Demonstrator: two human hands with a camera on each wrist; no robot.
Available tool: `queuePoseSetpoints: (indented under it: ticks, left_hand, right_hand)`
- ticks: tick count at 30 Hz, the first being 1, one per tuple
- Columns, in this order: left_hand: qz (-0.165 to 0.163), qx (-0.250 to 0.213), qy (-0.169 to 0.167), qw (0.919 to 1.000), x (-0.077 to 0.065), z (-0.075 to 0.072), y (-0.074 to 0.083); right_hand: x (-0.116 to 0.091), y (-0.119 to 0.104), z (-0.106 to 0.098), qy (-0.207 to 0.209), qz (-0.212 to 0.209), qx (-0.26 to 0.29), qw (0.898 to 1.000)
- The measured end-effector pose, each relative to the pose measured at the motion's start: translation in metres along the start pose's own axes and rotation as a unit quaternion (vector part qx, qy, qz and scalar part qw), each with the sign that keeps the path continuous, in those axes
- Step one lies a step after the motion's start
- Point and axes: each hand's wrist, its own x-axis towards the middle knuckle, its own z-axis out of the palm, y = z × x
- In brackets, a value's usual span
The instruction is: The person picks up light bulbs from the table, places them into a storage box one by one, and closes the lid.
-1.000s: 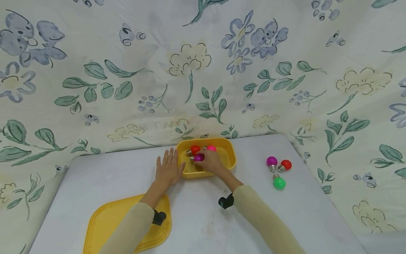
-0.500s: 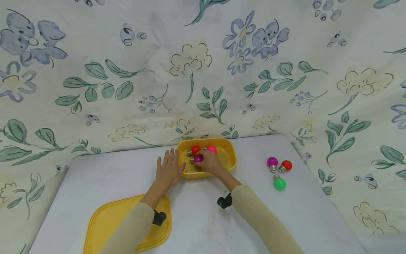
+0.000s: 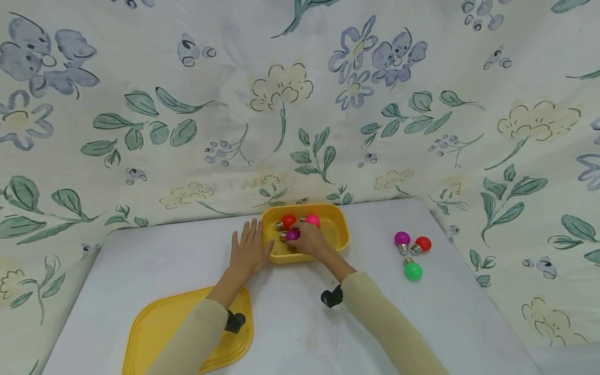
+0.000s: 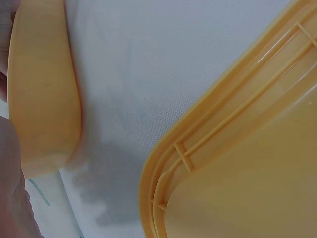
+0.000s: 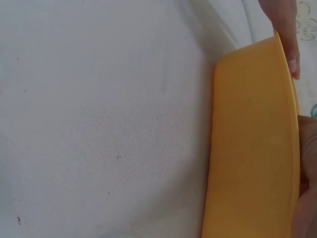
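A deep yellow container (image 3: 338,232) stands at the back of the table. In it lie a red light bulb (image 3: 289,221) and a pink one (image 3: 313,221). My right hand (image 3: 313,240) reaches over the near rim and pinches a purple light bulb (image 3: 292,235) inside, its metal base pointing left. My left hand (image 3: 248,251) lies at the container's left end, fingers extended and thumb by the rim. In the right wrist view, the container's wall (image 5: 252,144) hides most of the right hand's fingers.
A flat yellow lid or tray (image 3: 164,317) lies at the front left, under the left forearm. To the right are loose bulbs: purple (image 3: 401,238), red (image 3: 424,243) and green (image 3: 413,271). A flowered cloth (image 3: 281,130) hangs behind the table.
The purple bulb in the right hand has shifted very slightly toward the near side of the container. The left hand has stayed in place.
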Motion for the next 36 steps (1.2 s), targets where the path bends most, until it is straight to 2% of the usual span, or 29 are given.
queuePoseSetpoints:
  ticks: [15, 21, 27, 32, 36]
  left_hand:
    - [0.001, -0.007, -0.002, 1.0000, 0.001, 0.001, 0.000]
    - [-0.001, -0.001, -0.006, 1.0000, 0.002, 0.003, -0.001]
    - [-0.001, 0.001, -0.008, 1.0000, 0.003, 0.002, -0.001]
    - [0.000, -0.001, -0.009, 1.0000, 0.002, 0.001, -0.001]
    - [-0.002, -0.002, -0.011, 0.9999, 0.002, 0.001, -0.001]
  right_hand:
    - [0.000, 0.001, -0.001, -0.001, 0.005, 0.009, 1.000]
    - [-0.006, -0.001, -0.009, 0.002, 0.009, 0.009, 1.000]
    - [-0.025, 0.005, -0.026, 0.023, -0.017, 0.047, 0.998]
    - [-0.047, 0.017, -0.041, 0.052, -0.055, 0.099, 0.992]
    - [-0.068, 0.028, -0.054, 0.084, -0.063, 0.112, 0.988]
